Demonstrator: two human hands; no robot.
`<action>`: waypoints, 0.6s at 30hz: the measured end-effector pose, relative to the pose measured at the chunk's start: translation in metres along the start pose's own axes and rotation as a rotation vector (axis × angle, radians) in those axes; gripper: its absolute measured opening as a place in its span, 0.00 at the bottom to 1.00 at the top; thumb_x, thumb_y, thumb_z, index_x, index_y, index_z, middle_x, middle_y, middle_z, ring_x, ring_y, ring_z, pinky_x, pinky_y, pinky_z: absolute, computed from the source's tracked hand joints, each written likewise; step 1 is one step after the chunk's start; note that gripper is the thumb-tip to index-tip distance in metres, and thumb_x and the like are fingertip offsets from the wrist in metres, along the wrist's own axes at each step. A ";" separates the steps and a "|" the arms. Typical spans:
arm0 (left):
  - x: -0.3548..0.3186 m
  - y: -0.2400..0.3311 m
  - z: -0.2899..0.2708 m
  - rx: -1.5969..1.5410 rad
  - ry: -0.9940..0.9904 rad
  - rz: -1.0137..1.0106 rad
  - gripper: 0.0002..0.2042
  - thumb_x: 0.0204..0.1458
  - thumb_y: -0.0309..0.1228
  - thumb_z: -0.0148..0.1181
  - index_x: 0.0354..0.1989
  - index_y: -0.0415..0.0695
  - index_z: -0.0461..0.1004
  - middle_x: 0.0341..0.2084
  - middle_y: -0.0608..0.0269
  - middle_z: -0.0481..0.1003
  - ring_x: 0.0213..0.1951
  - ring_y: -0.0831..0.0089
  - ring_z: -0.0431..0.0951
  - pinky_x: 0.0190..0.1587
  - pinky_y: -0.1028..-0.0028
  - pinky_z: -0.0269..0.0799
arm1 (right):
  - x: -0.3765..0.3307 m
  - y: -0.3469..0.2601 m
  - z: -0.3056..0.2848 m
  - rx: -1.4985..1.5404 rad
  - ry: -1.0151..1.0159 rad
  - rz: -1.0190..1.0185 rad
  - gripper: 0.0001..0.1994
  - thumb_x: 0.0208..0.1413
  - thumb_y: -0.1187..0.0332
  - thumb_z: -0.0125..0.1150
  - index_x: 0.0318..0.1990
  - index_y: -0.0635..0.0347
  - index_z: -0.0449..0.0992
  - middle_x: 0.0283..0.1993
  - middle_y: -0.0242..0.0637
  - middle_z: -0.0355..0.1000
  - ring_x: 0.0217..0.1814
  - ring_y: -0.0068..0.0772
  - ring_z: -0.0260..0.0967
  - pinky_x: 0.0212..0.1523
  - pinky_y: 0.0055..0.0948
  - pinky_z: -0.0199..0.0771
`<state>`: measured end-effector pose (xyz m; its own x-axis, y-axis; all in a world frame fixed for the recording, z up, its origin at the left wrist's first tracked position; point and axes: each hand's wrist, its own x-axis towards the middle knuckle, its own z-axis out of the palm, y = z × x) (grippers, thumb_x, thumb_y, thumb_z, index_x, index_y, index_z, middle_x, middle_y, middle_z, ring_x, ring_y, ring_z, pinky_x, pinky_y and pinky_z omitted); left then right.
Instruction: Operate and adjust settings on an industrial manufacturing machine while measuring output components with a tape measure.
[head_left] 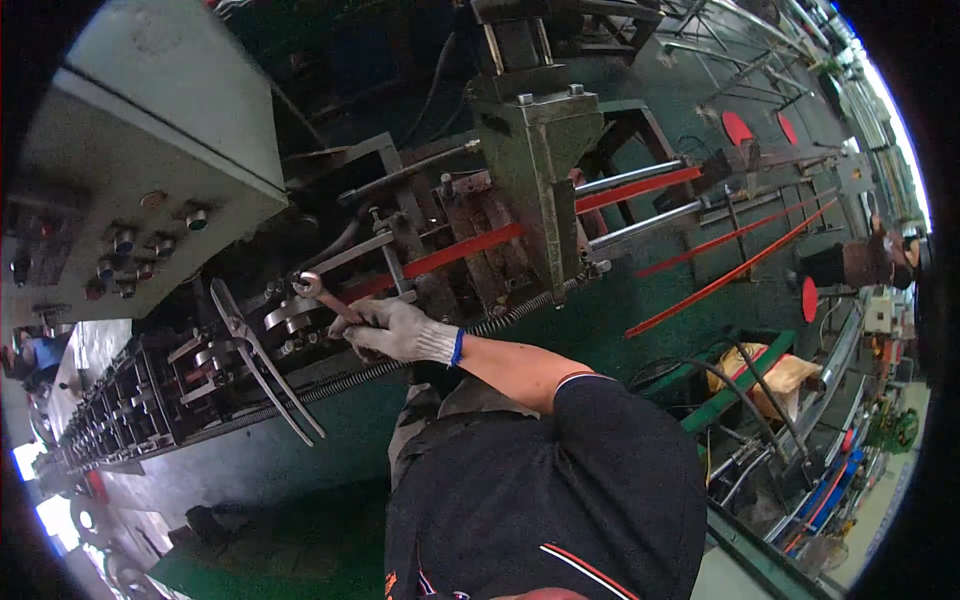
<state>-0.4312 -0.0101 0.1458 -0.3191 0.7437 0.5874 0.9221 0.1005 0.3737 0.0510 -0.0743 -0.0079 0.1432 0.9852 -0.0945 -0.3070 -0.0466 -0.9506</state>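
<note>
At a workshop machine (480,225) on green floor (600,320), sack (770,375) beyond, a right hand (398,330) clasps a wrench (328,300) in curled fingers (372,310).

"Is it bright?"
"Dim mostly, with burnt-out white patches at the right and lower-left rims. The metal rods (645,224) catch shine."
"Any distortion?"
"Yes: edges bend toward black corners, and fine detail there looks smeared."

Wrench (334,302) — smooth metal; rods (648,223) — glossy, polished metal.
</note>
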 end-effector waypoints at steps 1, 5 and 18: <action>-0.001 0.016 0.004 -0.054 -0.022 0.025 0.22 0.61 0.39 0.52 0.61 0.41 0.73 0.58 0.47 0.74 0.61 0.56 0.71 0.66 0.62 0.64 | 0.003 0.009 -0.002 -0.068 0.031 -0.004 0.10 0.68 0.70 0.55 0.53 0.58 0.77 0.35 0.28 0.72 0.35 0.19 0.67 0.37 0.25 0.69; -0.008 0.083 0.024 -0.299 -0.142 0.133 0.22 0.62 0.36 0.52 0.61 0.40 0.73 0.58 0.47 0.74 0.61 0.57 0.71 0.65 0.63 0.64 | 0.015 0.025 -0.004 -0.147 0.015 0.024 0.12 0.67 0.65 0.57 0.54 0.54 0.77 0.40 0.27 0.74 0.41 0.18 0.69 0.45 0.25 0.70; -0.080 0.257 0.099 -1.095 -1.390 0.438 0.20 0.62 0.29 0.53 0.61 0.38 0.72 0.58 0.46 0.73 0.60 0.59 0.72 0.65 0.65 0.65 | -0.150 0.030 -0.011 -0.370 0.470 0.002 0.21 0.62 0.52 0.60 0.55 0.57 0.78 0.45 0.42 0.80 0.46 0.37 0.76 0.49 0.35 0.74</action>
<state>-0.1474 0.0218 0.1242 0.8003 0.5994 0.0183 0.1541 -0.2351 0.9597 0.0301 -0.2256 -0.0254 0.5698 0.8103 -0.1371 0.0287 -0.1863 -0.9821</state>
